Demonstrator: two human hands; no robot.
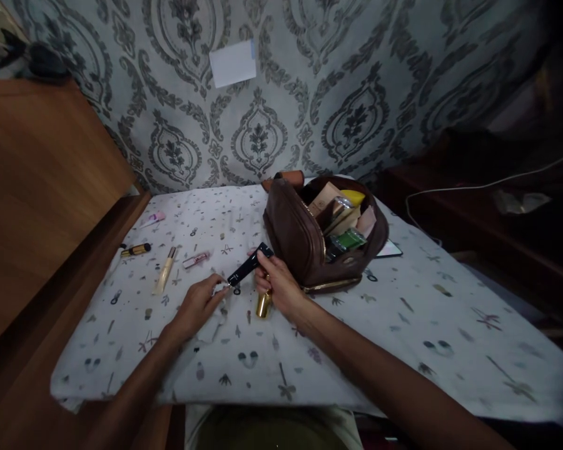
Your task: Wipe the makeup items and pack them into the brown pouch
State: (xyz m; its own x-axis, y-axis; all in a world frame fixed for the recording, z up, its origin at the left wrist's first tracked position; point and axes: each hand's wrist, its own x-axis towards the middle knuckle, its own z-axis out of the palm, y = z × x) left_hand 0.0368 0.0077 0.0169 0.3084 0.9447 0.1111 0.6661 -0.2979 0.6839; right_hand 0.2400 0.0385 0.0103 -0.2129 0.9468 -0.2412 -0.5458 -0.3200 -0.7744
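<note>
My right hand (280, 284) is closed round a slim black cosmetic tube (244, 270) with small pale lettering. The tube slants down to the left. At its lower end my left hand (201, 306) has finger and thumb pinched together around something small and whitish, which I cannot make out. Just under my right fingers is a shiny gold cylinder (263, 306); whether those fingers hold it or it rests on the cloth I cannot tell. A brown zip bag (288, 225) lies open right beside my right hand, filled with several cosmetic packs, among them a green one (348, 240).
Left on the patterned cloth (169, 362) lie a pale gold tube (165, 270), a black-and-gold tube (136, 250), a pinkish clear tube (196, 259) and a pink-purple item (153, 218). A wooden panel (51, 187) borders the left. A white cable (488, 186) runs at right.
</note>
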